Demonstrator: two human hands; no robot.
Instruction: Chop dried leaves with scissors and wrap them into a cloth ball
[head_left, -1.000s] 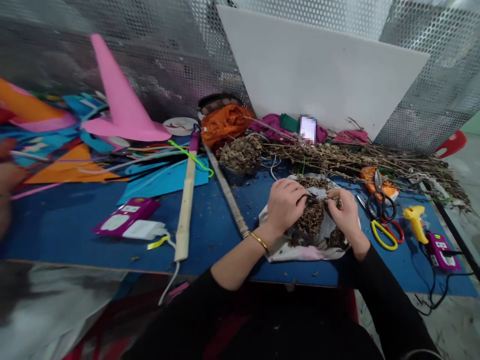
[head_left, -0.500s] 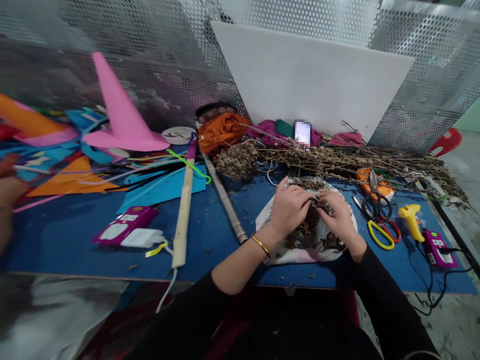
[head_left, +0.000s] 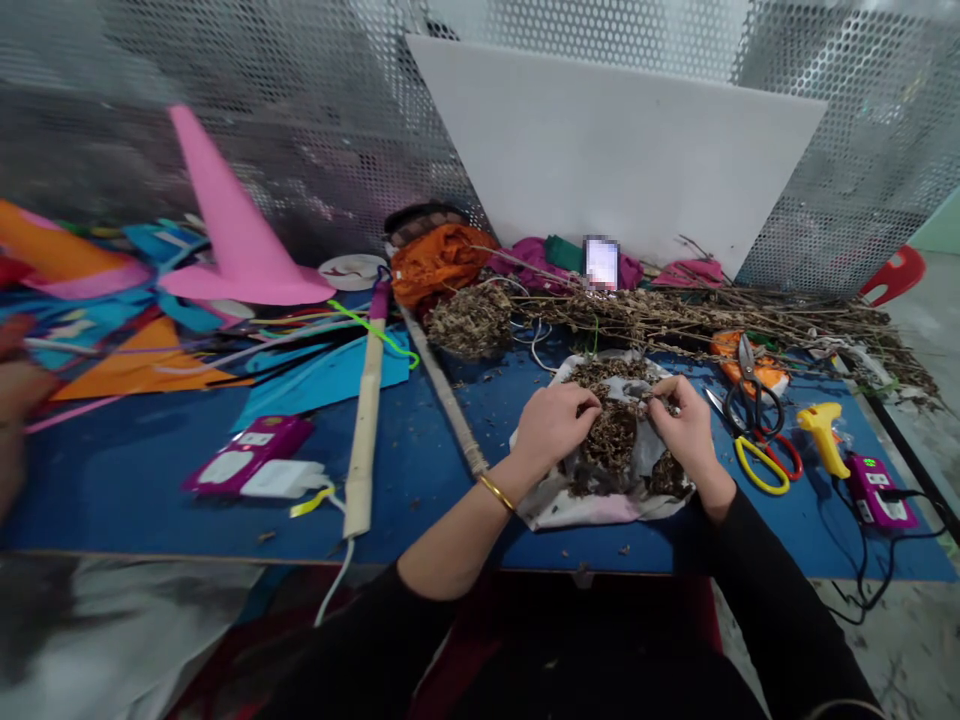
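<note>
Blue tabletop (head_left: 416, 450), viewed remotely: dried plant bits (head_left: 611, 440) lie on a white sheet (head_left: 577, 513). Over it, left hand (head_left: 559, 425) and right hand (head_left: 684, 425) curl, thumbs to fingers — whether anything is grasped, I cannot tell

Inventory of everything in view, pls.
hats: 2, pink and orange, left
plate: 1, white, back left
craft pieces: several, blue and orange, left
bamboo: 1, pale, left
wrapped stick: 1, grey-brown, beside bamboo
power strips: 2, purple, either side
cloth bundle: 1, orange, back centre
board: 1, white, back
phone: 1, pale screen, before board
dried stalks: many, brown, back right
sheet: 1, whitish, front centre
plant bits: uncountable, brown, on sheet
scissors: 2 pairs, black and yellow-red, right
glue gun: 1, yellow, far right
table: 1, blue, spanning view
mesh wall: 1, silver, behind
another person's hand: 1, blurred, left edge
left hand: 1, gold bangle, over sheet
right hand: 1, black sleeve, over sheet
</note>
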